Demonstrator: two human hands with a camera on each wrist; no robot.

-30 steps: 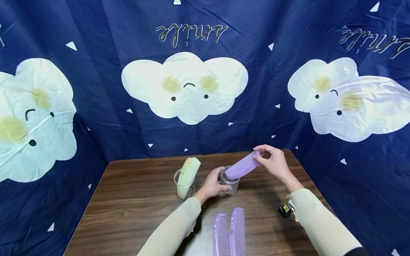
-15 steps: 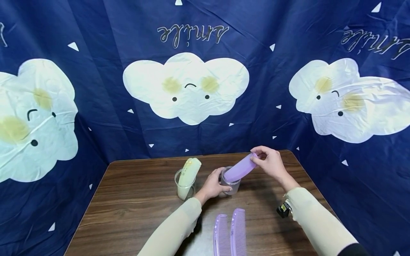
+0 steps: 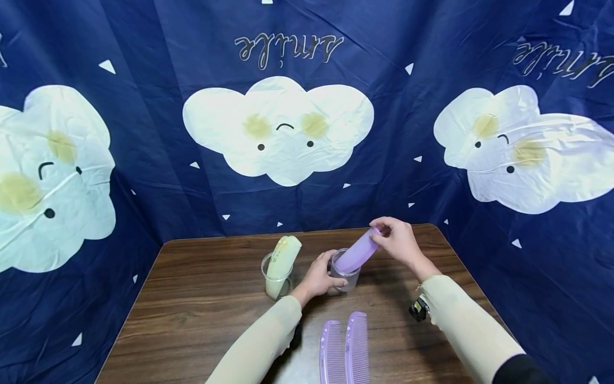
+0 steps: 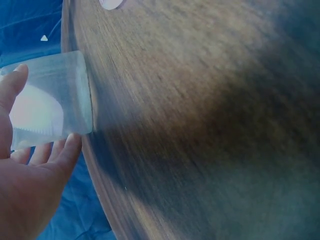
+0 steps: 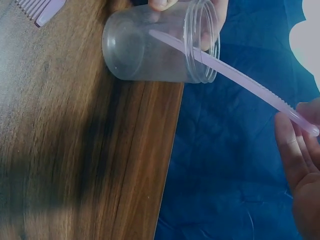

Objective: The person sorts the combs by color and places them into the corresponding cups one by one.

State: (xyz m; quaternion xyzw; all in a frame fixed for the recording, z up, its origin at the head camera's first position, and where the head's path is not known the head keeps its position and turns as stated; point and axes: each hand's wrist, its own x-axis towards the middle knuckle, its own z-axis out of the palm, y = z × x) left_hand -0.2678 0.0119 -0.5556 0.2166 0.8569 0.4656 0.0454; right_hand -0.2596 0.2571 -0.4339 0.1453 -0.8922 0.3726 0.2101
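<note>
My left hand (image 3: 318, 276) grips a clear plastic jar (image 5: 145, 47) standing on the table, thumb on one side and fingers on the other in the left wrist view. A purple comb (image 3: 356, 253) leans through the jar's mouth, its lower end inside and its upper end sticking out to the right. That upper end is pinched between the thumb and fingers of my right hand (image 3: 397, 241). In the right wrist view the comb appears edge-on, its tip partway down the jar and apart from the bottom.
Left of the jar, a clear cup (image 3: 268, 277) holds pale green combs (image 3: 284, 257), leaning right. Two purple combs (image 3: 332, 349) lie side by side near the front of the brown wooden table (image 3: 192, 309). A blue cloud-print curtain (image 3: 158, 160) surrounds the table's back and sides.
My right hand has moved left and slightly inward, sliding the purple comb further into the jar and tilting it steeper. My left hand stays on the jar.
</note>
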